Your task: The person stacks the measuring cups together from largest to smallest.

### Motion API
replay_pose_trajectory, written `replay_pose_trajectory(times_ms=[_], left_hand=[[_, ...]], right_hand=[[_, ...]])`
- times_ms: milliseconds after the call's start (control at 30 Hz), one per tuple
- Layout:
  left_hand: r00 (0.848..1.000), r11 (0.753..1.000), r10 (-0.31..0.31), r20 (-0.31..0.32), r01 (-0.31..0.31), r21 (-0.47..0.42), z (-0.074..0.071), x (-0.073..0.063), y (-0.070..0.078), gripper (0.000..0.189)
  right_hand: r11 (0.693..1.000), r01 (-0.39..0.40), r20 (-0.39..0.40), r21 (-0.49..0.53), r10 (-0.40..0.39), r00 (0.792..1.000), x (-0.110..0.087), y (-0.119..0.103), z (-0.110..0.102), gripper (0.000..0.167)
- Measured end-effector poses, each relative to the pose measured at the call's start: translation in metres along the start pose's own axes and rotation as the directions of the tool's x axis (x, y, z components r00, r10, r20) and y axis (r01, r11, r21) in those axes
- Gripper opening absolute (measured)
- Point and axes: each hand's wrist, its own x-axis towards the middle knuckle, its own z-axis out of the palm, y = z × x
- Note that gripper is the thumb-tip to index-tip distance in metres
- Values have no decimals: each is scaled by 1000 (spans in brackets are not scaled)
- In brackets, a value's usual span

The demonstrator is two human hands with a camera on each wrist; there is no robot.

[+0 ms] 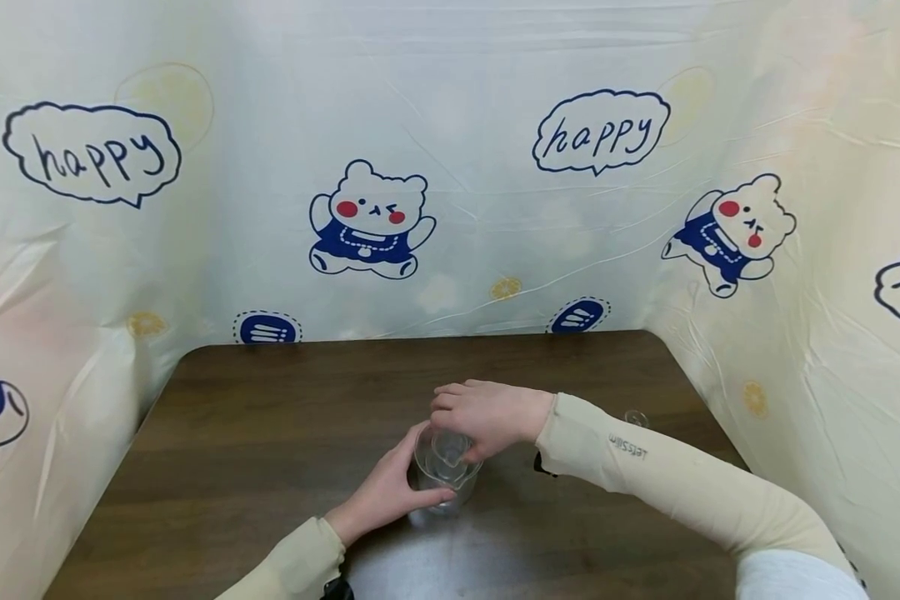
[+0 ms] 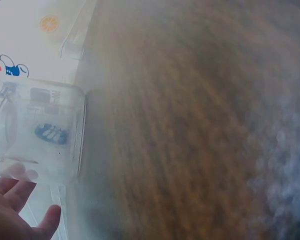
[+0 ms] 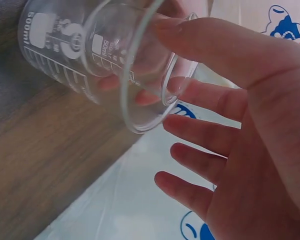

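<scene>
Cream sleeves come in nearest the head camera, the right sleeve reaching across from the lower right and the left sleeve from the bottom edge. Between them a 500 ml glass beaker stands upright on the dark wooden table, a little toward the person, its long axis about vertical and its mouth facing up. Printed white graduations run down its wall. The left hand is curled around this beaker, thumb on the near side and fingers on the far side. Inside it sits a 50 ml beaker, also mouth up, its axis roughly in line with the larger one's; whether its base touches the bottom, I cannot tell. The right hand comes down over the opening, thumb and index finger pinching the small beaker near its rim, while the other three fingers spread apart outside the glass. Just beyond the right forearm is a small clear glass vessel. Behind the table hangs a pale curtain printed with bears and "happy" bubbles.
</scene>
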Motion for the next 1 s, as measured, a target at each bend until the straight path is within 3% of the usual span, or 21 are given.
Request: replay_pose_trajectory(times_ms=[400,1000], left_hand=[[1000,1000,11,9,-11,-13,0,0,0,97],[1000,1000,7,10,-7,-8,0,0,-1,98]], right_hand=[[1000,1,17,10,-1,1000,10,0,18,58],[995,4,11,-95,-3,1000,22,-2,31,60]])
